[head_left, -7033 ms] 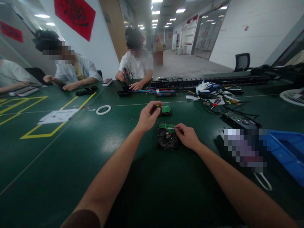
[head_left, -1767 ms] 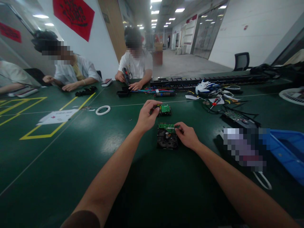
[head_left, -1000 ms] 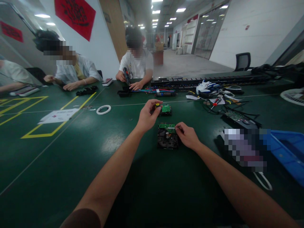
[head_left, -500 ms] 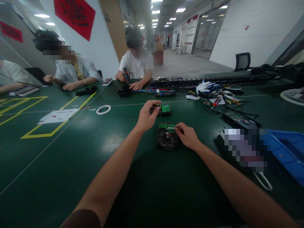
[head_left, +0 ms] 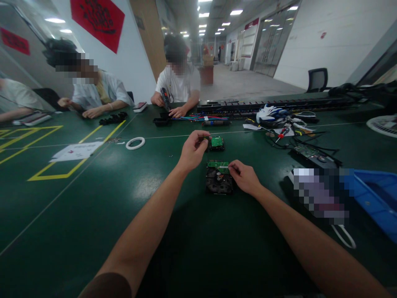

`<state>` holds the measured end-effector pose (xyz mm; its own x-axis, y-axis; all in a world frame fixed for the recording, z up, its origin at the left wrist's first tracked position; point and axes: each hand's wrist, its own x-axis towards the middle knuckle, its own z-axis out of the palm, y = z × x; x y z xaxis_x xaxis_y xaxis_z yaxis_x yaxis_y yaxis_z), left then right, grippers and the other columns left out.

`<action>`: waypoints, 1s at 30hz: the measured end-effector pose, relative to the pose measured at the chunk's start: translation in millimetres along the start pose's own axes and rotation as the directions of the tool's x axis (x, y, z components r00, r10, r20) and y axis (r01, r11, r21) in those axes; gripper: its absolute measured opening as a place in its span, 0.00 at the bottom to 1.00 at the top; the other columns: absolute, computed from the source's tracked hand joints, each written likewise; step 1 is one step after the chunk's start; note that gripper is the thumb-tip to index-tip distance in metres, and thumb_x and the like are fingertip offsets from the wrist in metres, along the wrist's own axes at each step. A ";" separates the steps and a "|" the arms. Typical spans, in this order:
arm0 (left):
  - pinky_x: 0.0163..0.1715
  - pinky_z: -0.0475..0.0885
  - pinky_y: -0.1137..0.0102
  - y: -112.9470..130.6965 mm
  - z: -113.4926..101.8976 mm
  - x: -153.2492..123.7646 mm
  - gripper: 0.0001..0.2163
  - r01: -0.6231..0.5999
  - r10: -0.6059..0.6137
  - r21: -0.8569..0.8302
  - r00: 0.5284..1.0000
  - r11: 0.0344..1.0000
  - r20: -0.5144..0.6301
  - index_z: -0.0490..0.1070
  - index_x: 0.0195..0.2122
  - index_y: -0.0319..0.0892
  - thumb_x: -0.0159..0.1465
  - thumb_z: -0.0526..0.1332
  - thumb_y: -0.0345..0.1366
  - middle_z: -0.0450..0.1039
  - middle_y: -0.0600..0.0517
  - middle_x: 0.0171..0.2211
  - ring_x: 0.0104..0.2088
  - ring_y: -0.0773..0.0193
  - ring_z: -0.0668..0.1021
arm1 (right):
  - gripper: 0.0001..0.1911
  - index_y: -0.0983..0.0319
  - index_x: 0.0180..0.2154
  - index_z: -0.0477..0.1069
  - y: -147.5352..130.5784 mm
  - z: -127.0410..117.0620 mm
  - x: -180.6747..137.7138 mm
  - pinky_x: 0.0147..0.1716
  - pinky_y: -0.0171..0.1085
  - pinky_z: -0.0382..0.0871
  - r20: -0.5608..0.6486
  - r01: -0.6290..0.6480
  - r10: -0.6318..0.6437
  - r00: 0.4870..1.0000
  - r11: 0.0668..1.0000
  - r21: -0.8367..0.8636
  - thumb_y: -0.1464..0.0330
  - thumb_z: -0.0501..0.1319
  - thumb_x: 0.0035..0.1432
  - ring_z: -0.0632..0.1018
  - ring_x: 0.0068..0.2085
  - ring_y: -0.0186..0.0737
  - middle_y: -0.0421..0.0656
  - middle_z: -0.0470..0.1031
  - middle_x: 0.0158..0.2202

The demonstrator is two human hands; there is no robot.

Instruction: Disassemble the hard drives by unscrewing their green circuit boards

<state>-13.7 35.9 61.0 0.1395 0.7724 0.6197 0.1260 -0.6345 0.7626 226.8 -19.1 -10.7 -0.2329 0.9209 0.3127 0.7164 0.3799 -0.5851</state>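
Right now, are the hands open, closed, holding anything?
Left hand: closed on a small object, mostly hidden.
Right hand: closed beside the nearer hard drive; contents cannot be told.

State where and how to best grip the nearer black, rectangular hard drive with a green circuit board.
The hard drive is probably best gripped by its left and right edges, toward the near end, coming from above: it lies flat with straight sides, while the green circuit board lies exposed at the far end, beside the right hand.

The smooth dark-green table (head_left: 77,215) has a soft gloss; the square black hard drive (head_left: 218,183) looks like dull metal, the blue rectangular tray (head_left: 366,202) smooth plastic, the flat white sheet (head_left: 76,152) matt paper.
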 end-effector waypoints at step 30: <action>0.49 0.74 0.63 19.1 -6.3 0.8 0.10 -0.183 0.186 0.423 0.982 0.887 0.034 0.76 0.49 0.46 0.67 0.64 0.33 0.70 0.48 0.47 0.48 0.61 0.75 | 0.10 0.56 0.42 0.71 -0.6 -0.4 -0.7 0.29 0.36 0.59 0.000 0.011 -0.011 1.000 1.000 0.012 0.61 0.54 0.69 0.71 0.28 0.37 0.38 0.72 0.28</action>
<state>-17.4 24.6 77.2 0.1938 0.6393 0.7441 0.5019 -0.7163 0.4847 226.8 -20.0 -10.3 -0.2413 0.9165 0.3191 0.7056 0.3914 -0.5907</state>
